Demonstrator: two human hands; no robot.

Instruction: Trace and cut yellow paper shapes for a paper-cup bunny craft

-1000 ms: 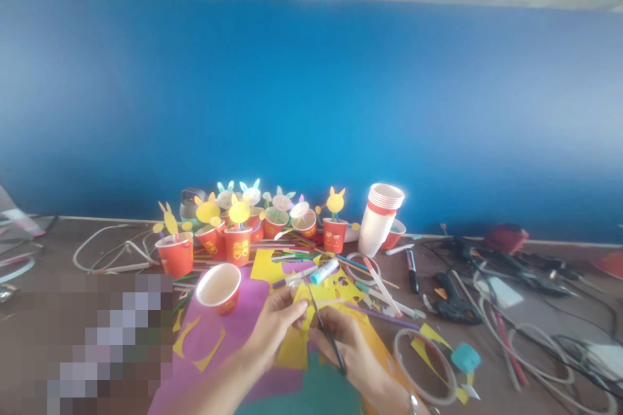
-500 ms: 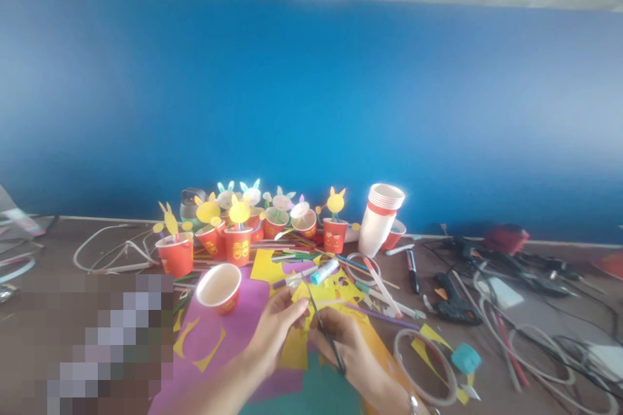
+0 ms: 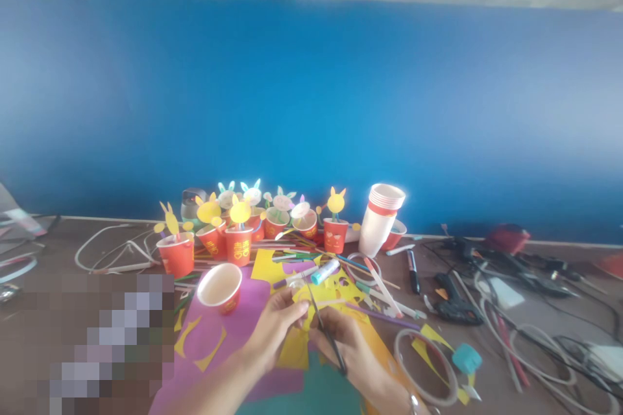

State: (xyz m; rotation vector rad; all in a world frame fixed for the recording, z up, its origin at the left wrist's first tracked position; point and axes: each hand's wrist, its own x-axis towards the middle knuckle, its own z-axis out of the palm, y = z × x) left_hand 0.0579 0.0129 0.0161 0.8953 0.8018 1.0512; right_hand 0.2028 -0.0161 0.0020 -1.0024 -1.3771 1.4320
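My right hand (image 3: 343, 340) is closed round the dark handles of a pair of scissors (image 3: 327, 331), whose blades point up and away. Close by on the left, my left hand (image 3: 277, 324) pinches a piece of yellow paper (image 3: 302, 305) beside the blades. Part of that piece is hidden by my fingers and blends with yellow scraps behind it. Beneath the hands lie purple paper (image 3: 233, 350), teal paper (image 3: 326, 389) and yellow paper. A red-and-white paper cup (image 3: 220, 288) rests on the purple sheet, left of my left hand.
Several red cups with paper rabbit figures (image 3: 238, 243) line the back. A tall cup stack (image 3: 382, 220) stands right of them. Markers, sticks and a glue stick (image 3: 324, 271) lie ahead. At right are a black glue gun (image 3: 456, 301), a tape ring (image 3: 425, 366) and tangled cables (image 3: 530, 343).
Almost nothing differs. The scissors and both hands keep nearly the same place, and the whole view has shifted very slightly.
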